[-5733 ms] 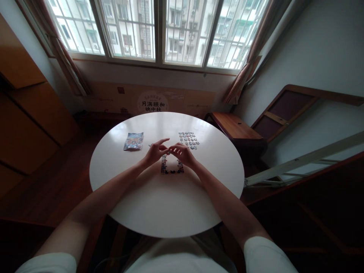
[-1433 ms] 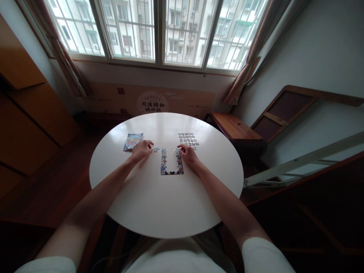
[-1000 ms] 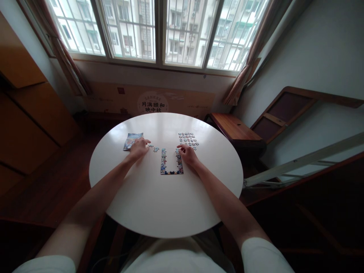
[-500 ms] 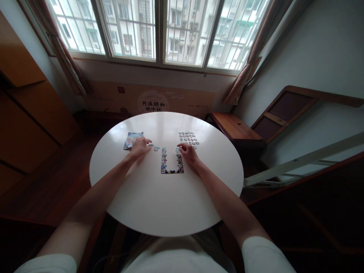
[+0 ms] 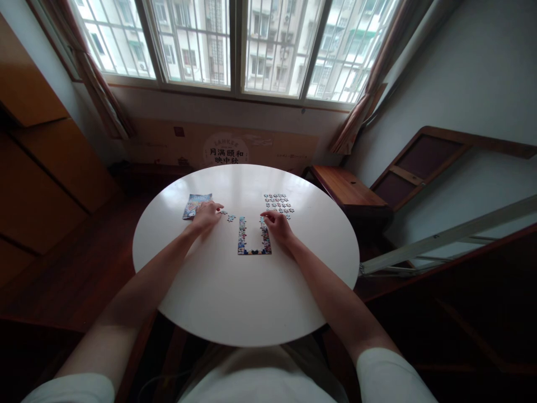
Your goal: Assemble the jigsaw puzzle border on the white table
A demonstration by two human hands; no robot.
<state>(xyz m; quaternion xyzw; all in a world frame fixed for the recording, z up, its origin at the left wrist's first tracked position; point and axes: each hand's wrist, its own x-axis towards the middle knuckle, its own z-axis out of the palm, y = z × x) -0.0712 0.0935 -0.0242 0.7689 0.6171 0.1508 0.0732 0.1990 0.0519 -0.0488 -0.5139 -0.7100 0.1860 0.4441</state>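
Note:
A U-shaped strip of joined jigsaw pieces (image 5: 253, 244) lies on the round white table (image 5: 235, 296). My right hand (image 5: 277, 224) rests at the top of the strip's right arm, fingers curled against the pieces there. My left hand (image 5: 205, 215) lies on the table left of the strip, fingers bent, its fingertips next to two small loose pieces (image 5: 229, 216). A printed picture card (image 5: 196, 205) sits just left of that hand. A cluster of loose pieces (image 5: 278, 204) lies beyond my right hand.
A window with bars fills the far wall, with curtains at both sides. A wooden bench (image 5: 348, 190) stands right of the table, and wooden cabinets (image 5: 37, 184) line the left wall. A cardboard panel with printed characters (image 5: 226, 151) leans under the window.
Earlier both hands were raised together over the puzzle. Now they rest apart on the table. Over the last second the left hand has stayed by the loose pieces, barely shifting.

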